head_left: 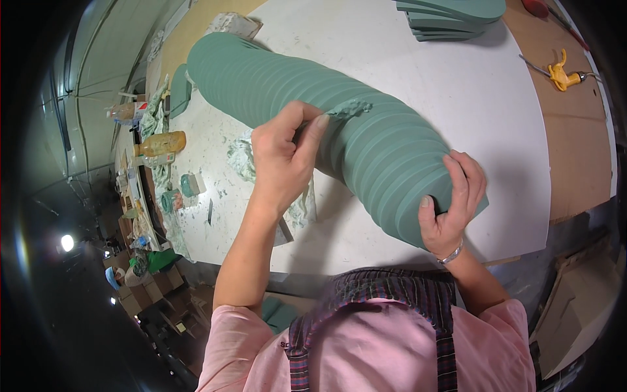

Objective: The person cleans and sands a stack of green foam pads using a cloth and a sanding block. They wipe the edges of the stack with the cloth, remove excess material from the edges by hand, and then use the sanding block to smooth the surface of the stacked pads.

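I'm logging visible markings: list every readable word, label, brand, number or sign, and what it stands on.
Pink shirt: dark letters beside the apron strap; not copied here.
Bottle with red-and-white label: too small to read.
Stacked green pieces: no lettering visible.

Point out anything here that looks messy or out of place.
Green crumbs lie scattered on the white tabletop near a pale crumpled wad, which looks untidy. The ragged green scrap in the left hand also stands out, rough beside the neat row of green pieces; I can't tell exactly what it is.
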The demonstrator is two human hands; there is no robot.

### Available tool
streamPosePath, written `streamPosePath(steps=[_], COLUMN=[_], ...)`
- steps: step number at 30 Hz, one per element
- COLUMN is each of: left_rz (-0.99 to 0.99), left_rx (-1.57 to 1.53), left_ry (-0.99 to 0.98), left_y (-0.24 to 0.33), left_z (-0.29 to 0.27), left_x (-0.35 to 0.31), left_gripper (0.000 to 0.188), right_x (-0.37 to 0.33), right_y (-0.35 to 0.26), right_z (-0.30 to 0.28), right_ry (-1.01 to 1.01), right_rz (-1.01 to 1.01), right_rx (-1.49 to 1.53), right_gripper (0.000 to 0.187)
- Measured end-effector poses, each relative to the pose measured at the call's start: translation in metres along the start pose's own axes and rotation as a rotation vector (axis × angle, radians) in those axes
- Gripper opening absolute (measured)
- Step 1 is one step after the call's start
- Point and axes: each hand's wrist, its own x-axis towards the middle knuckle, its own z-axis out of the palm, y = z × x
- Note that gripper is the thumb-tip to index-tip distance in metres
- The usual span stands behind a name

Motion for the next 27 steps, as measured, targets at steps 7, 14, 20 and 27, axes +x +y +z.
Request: streamPosePath(steps=[7, 14, 20, 27], left_rz=[0.157, 0.383, 0.441, 0.476], left_rx=[0.08, 0.219, 0.304, 0.295], left_ry=[0.05, 0.095, 0.08, 0.042], left_y=[-0.006, -0.011, -0.012, -0.006], left_z=[-0.003, 0.0, -0.001, 0.002], left_x=[0.0, 0.006, 0.01, 0.01], left_gripper=[0.006, 0.012, 0.016, 0.018], right_x=[-0.001, 0.0, 0.0, -0.001], right_y=[0.0, 0.0, 0.0, -0.001], right_z=[0.0, 0.0, 0.0, -0.001], right_ry=[0.003, 0.002, 0.006, 0.0], right_rz=[-0.002, -0.002, -0.005, -0.003], right_rx=[-0.005, 0.002, -0.006, -0.006], right_gripper=[0.056, 0.057, 0.056, 0.056])
